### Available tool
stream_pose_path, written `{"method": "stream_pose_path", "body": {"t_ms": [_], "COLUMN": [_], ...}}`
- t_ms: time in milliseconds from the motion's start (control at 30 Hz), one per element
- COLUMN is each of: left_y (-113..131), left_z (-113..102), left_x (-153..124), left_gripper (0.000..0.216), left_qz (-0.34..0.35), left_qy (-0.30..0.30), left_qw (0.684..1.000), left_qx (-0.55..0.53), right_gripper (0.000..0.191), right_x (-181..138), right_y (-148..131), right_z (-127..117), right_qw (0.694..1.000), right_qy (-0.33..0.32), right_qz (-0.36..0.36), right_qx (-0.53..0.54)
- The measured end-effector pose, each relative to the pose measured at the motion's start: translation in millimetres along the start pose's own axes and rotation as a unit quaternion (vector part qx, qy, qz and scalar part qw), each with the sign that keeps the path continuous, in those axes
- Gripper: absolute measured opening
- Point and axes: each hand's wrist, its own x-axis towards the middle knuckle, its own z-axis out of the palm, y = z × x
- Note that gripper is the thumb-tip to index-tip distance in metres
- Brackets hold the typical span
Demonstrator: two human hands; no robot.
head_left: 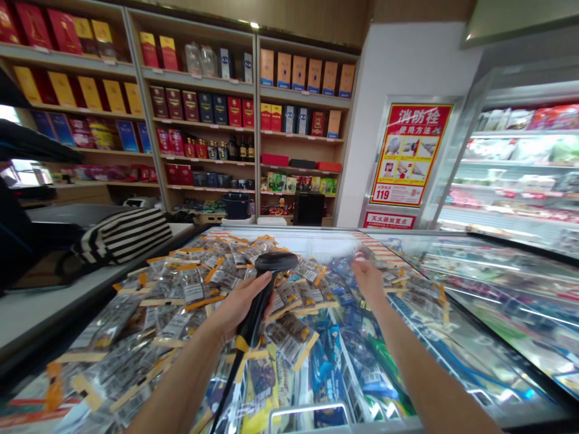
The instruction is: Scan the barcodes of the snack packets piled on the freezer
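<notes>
My left hand (242,304) is closed around the handle of a black barcode scanner (266,283), whose head points away over a heap of clear snack packets with orange strips (190,283). A cable trails down from the scanner toward me. My right hand (368,280) reaches out over the blue packets (337,283) at the heap's right edge, fingers bent down onto them; whether it grips one is hidden. All the packets lie on the glass top of a chest freezer (474,313).
A striped bag (124,235) lies on the counter (27,313) at left. Wooden shelves of boxed bottles (203,108) fill the back wall. A red fire notice (409,154) hangs on the white pillar, with a refrigerated display (515,175) to the right.
</notes>
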Motion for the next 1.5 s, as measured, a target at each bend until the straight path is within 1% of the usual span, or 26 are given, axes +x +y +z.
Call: {"method": "stream_pose_path", "body": {"t_ms": [33,100,200,267,300,433,500,567,633,767,967,1067,1200,1367,1500], "left_y": [-1,-1,-1,-2,-2,-5,-6,-6,-6,-6,-3,-2,-2,-2,0], "left_z": [0,0,5,8,9,8,7,6,7,9,11,13,14,12,11], "left_x": [1,2,3,4,5,8,9,8,7,5,1,-3,-5,-4,-5], "left_gripper": [0.032,0.032,0.031,0.032,0.033,0.034,0.034,0.033,0.032,0.029,0.029,0.028,0.027,0.028,0.028], "left_qz": [-0.005,-0.005,0.003,-0.001,-0.005,0.001,0.003,-0.001,0.0,0.0,-0.002,0.003,0.015,0.004,-0.008], "left_qy": [-0.003,0.009,0.042,0.047,0.043,0.027,0.022,0.014,0.008,-0.001,-0.027,-0.033,-0.041,-0.058,-0.063], "left_qw": [1.0,1.0,0.999,0.999,0.999,0.999,0.999,0.999,1.0,1.0,0.999,0.999,0.999,0.998,0.997], "left_qx": [-0.001,-0.012,-0.028,-0.028,-0.029,-0.047,-0.045,-0.036,-0.029,-0.027,-0.038,-0.037,-0.033,-0.031,-0.046], "right_gripper": [0.03,0.028,0.036,0.039,0.037,0.022,0.019,0.017,0.017,0.021,0.024,0.023,0.022,0.022,0.023], "right_x": [-5,-11,-14,-13,-12,-12,-12,-12,-12,-11,-7,-5,-5,-5,-2], "right_y": [-5,-11,-16,-18,-20,-22,-19,-14,-9,-6,-8,-4,-3,-5,1], "right_z": [10,28,46,53,56,55,48,39,29,17,14,13,10,8,10], "right_qw": [0.999,0.997,0.991,0.984,0.982,0.987,0.993,0.998,0.998,0.986,0.978,0.977,0.98,0.981,0.985], "right_qy": [-0.036,-0.077,-0.117,-0.137,-0.141,-0.116,-0.088,-0.057,-0.033,-0.022,-0.002,0.007,0.023,0.022,0.029], "right_qz": [-0.012,-0.026,-0.036,-0.034,-0.028,-0.001,0.006,0.02,0.048,0.092,0.076,0.077,0.096,0.095,0.085], "right_qx": [0.0,-0.005,-0.062,-0.109,-0.122,-0.108,-0.081,-0.028,0.037,0.134,0.195,0.201,0.172,0.169,0.145]}}
